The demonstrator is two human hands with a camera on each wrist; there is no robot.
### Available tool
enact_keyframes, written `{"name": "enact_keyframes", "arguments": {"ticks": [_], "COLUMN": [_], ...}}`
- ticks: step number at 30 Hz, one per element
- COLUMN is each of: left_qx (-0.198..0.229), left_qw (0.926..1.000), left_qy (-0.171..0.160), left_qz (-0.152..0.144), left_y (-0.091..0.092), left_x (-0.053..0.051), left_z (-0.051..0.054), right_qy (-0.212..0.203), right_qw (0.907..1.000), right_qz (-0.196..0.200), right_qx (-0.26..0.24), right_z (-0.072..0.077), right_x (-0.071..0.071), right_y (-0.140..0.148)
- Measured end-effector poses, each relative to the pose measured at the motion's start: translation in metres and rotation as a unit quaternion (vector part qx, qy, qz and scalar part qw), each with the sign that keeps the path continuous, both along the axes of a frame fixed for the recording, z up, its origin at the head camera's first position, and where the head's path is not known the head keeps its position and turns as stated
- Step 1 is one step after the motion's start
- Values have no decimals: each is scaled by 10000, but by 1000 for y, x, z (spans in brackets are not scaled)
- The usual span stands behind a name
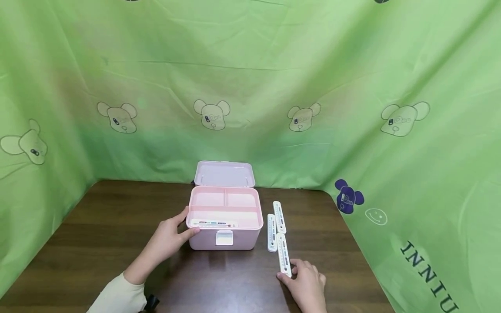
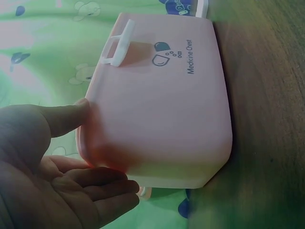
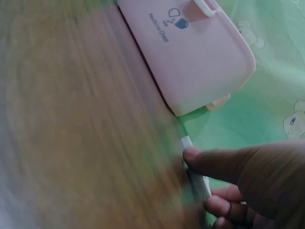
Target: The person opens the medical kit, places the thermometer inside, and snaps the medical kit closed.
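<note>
A pink box [image 1: 242, 240] stands with its lid tipped back; one white thermometer strip [image 1: 213, 224] lies in its front compartment. The left hand [image 1: 168, 239] rests at the box's front left corner, thumb on the rim; in the left wrist view the hand [image 2: 62, 167] has its fingers against the box's side [image 2: 162, 105]. To the right of the box three similar strips lie on the table. The right hand [image 1: 307, 284] pinches the near end of the nearest strip [image 1: 283, 254]; in the right wrist view the hand [image 3: 248, 181] has thumb and fingers at a white strip [image 3: 198, 183].
Two more strips, one [image 1: 272, 232] beside the box and another [image 1: 279, 216] farther back, lie close to the held one. The dark wooden table [image 1: 98, 226] is bordered by a green patterned cloth [image 1: 250, 143]. A dark object [image 1: 151, 302] is near the left sleeve.
</note>
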State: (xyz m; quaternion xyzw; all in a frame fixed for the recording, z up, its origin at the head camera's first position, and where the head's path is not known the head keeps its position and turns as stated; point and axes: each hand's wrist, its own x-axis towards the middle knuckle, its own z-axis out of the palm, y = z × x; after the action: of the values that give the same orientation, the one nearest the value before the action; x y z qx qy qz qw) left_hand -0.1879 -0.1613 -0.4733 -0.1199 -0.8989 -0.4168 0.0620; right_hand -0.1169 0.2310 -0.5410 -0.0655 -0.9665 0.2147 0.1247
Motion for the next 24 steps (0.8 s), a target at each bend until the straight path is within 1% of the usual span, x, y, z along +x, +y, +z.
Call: {"name": "enact_keyframes", "arguments": {"ticks": [4,8,15,18,24], "left_qx": [28,76,89,88,145], "left_qw": [10000,9999,9999,9999,9998], "left_qy": [-17,-7,-84,-103,-83], "left_qz": [-45,-75,-42,-38,-51], "left_y": [0,0,-1,-1,0], "left_x": [-1,-3,-2,-2,-1], "left_z": [-1,0,0,-1,-1], "right_qy": [-86,-122,-219,-159,152], "right_qw": [9997,9993,9974,9959,9917], "right_qz": [-240,-347,-485,-577,-691], "right_qx": [13,-46,-481,-674,-1072], "right_z": [4,7,5,5,8], "right_x": [3,2,-1,-1,0], "right_y": [1,3,10,14,21]}}
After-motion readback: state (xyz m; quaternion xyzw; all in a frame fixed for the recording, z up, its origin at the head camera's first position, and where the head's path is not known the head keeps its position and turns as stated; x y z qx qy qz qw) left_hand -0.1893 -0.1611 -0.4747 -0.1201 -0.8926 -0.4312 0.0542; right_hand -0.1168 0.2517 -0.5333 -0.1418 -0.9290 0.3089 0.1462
